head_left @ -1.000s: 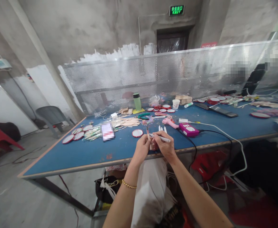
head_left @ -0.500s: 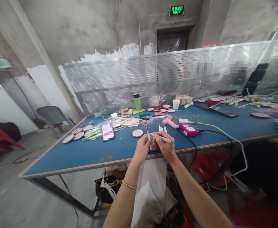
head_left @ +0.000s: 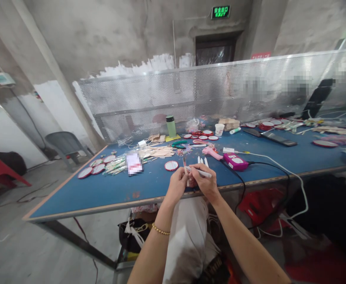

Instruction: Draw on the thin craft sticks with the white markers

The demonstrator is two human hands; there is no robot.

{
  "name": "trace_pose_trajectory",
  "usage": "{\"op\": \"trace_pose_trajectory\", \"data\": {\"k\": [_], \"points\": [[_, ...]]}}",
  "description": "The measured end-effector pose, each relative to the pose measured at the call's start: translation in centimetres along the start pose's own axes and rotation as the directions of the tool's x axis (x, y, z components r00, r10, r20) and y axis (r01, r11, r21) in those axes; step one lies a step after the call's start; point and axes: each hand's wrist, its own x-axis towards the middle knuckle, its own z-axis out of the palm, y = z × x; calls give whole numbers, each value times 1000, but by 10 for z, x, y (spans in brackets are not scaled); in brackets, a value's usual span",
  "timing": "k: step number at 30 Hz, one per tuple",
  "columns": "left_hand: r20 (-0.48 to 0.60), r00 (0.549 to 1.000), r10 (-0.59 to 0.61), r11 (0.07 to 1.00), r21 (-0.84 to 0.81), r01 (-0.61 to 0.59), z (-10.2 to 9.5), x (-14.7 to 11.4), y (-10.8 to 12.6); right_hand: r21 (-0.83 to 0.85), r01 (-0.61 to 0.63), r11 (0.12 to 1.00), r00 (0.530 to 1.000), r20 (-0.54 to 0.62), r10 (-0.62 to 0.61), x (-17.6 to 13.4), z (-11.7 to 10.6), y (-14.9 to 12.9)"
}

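Note:
Near the table's front edge, my left hand (head_left: 178,184) is closed around a thin flat wooden stick (head_left: 185,162) that points up and away from me. The upper part of the stick looks reddish brown. My right hand (head_left: 206,182) grips a white marker pen (head_left: 202,172), its tip end against or very close to the stick. More white pens (head_left: 202,160) lie just beyond my right hand. A round red-rimmed disc (head_left: 171,165) rests to the left of the stick. Fingers partly cover the lower end of the stick.
On the blue table (head_left: 101,197) lie a pile of wooden sticks (head_left: 161,152), green pliers (head_left: 178,145), a pink glue gun (head_left: 212,153), a purple box (head_left: 234,161) with cables, a green bottle (head_left: 171,127), a paper cup (head_left: 219,129) and more discs (head_left: 98,169). A perforated metal screen (head_left: 149,94) stands behind.
The marker pen in my right hand has shifted slightly left and down along the stick. My left hand has stayed in place.

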Motion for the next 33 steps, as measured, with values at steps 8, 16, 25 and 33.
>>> {"op": "trace_pose_trajectory", "data": {"k": [8,16,25,33], "points": [[4,1000,7,1000,-8,-7,0,0,-3,18,-14,1000,1000,-14,14,-1,0,0],[19,1000,-3,999,-50,4,1,0,-2,38,-56,998,998,3,56,-2,0,-1],[6,1000,-2,1000,-29,2,1,1,-4,-1,-3,1000,1000,13,3,0,0,-1],[4,1000,11,1000,-14,-11,0,1,-4,-13,-19,1000,1000,15,19,-1,-1,1]]}}
